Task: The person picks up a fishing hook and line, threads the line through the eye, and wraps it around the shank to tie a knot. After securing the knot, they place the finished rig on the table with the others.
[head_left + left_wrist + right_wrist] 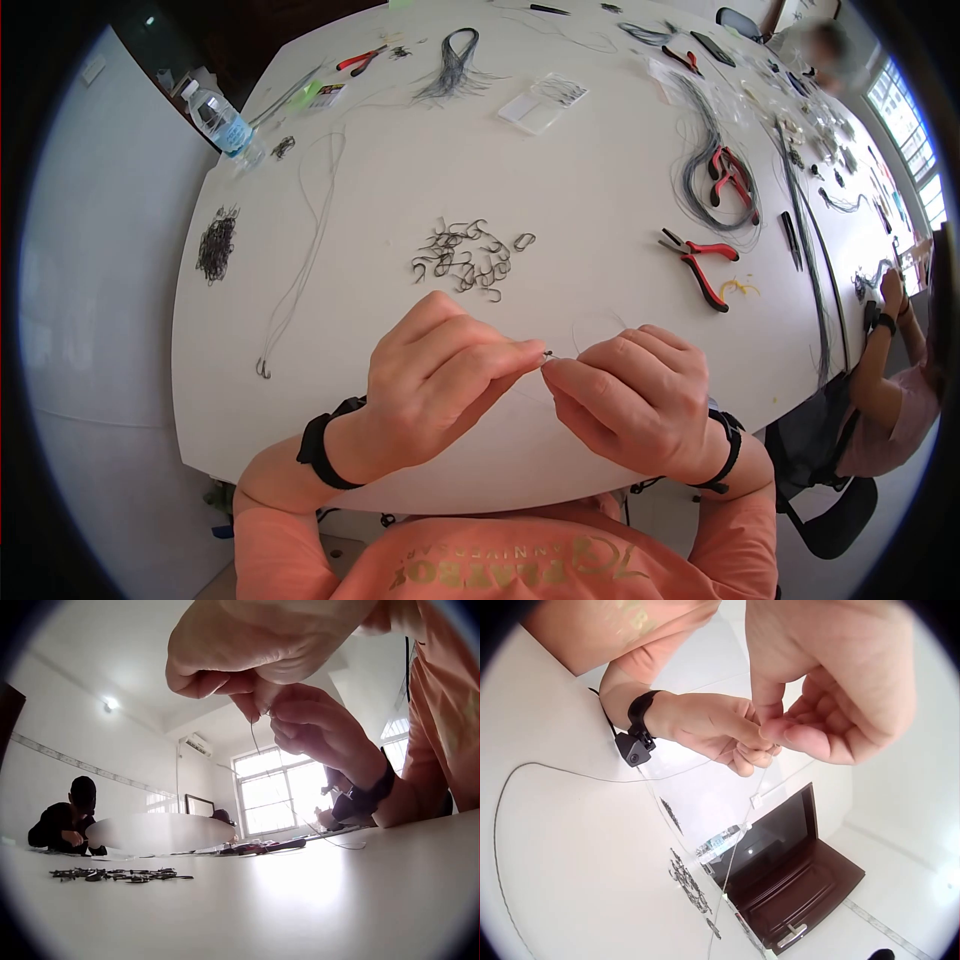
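Over the near part of the white table (350, 420), both hands meet fingertip to fingertip. My left hand (440, 385) pinches a small dark fishhook (548, 355), mostly hidden by its thumb and forefinger. My right hand (635, 400) pinches thin fishing line (622, 781) right beside it, other fingers curled in. The line trails from the fingertips in a wide loop in the right wrist view. Just beyond the hands lies a loose pile of dark fishhooks (490, 262).
Red-handled pliers (705, 262) lie right of the hooks; more pliers (735, 180) rest on coiled line. At left are a dense dark heap (217, 245), a line with hooks (263, 368) and a water bottle (222, 125). Another person (890, 400) sits at the right edge.
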`<action>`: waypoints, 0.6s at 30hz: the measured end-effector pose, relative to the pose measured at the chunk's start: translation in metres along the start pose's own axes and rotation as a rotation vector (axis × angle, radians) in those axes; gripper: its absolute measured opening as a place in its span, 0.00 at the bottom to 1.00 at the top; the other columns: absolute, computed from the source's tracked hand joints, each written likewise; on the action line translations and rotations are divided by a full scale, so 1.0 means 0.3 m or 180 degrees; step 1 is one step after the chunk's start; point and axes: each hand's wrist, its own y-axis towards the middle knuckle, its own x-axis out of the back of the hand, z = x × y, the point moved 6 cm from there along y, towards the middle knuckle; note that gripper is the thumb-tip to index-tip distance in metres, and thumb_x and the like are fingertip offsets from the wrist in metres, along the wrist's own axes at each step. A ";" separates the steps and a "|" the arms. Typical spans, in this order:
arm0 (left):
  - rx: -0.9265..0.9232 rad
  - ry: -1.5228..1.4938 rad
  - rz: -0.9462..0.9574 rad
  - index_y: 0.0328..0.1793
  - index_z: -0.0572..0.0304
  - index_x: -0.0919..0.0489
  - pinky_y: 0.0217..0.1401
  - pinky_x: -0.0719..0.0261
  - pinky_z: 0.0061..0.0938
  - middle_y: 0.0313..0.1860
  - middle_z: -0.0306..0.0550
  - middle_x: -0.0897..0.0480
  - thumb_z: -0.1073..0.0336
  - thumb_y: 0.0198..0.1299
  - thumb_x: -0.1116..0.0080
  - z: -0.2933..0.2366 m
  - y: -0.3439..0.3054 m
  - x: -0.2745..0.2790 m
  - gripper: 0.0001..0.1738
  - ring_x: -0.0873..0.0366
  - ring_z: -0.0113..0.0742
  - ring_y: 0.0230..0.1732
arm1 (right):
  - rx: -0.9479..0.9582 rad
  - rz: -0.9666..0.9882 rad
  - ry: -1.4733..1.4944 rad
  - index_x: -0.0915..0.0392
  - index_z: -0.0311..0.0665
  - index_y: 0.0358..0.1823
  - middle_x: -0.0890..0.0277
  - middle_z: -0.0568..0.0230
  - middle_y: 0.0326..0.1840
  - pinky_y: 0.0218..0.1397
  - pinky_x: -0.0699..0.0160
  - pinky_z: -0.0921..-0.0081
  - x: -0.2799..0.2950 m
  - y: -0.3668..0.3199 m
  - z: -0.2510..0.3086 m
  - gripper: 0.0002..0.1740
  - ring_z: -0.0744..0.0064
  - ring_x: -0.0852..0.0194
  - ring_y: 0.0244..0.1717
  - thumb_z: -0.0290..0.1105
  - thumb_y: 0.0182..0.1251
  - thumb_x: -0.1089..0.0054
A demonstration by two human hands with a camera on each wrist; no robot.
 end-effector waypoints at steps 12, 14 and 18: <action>0.0349 -0.0456 0.0050 0.42 0.56 0.11 0.24 0.32 0.24 0.28 0.36 0.18 0.78 0.50 0.23 0.035 -0.012 -0.010 0.13 0.29 0.31 0.26 | -0.0212 0.0265 0.0231 0.17 0.38 0.38 0.31 0.71 0.24 0.22 0.36 0.74 -0.004 0.008 -0.013 0.13 0.74 0.31 0.20 0.22 0.50 0.27; 0.0522 -0.0665 0.0086 0.42 0.57 0.11 0.24 0.32 0.24 0.28 0.37 0.17 0.78 0.51 0.24 0.042 -0.018 -0.017 0.12 0.28 0.30 0.25 | -0.0157 0.0254 0.0165 0.17 0.38 0.39 0.31 0.71 0.24 0.22 0.36 0.74 -0.003 0.011 -0.008 0.13 0.74 0.31 0.20 0.22 0.50 0.27; 0.0836 -0.1000 0.0126 0.42 0.59 0.11 0.27 0.25 0.22 0.30 0.39 0.15 0.82 0.54 0.27 0.053 -0.023 -0.025 0.11 0.20 0.28 0.29 | -0.0128 0.0245 0.0125 0.16 0.36 0.40 0.31 0.71 0.24 0.22 0.36 0.74 -0.007 0.010 -0.007 0.14 0.74 0.32 0.20 0.21 0.50 0.26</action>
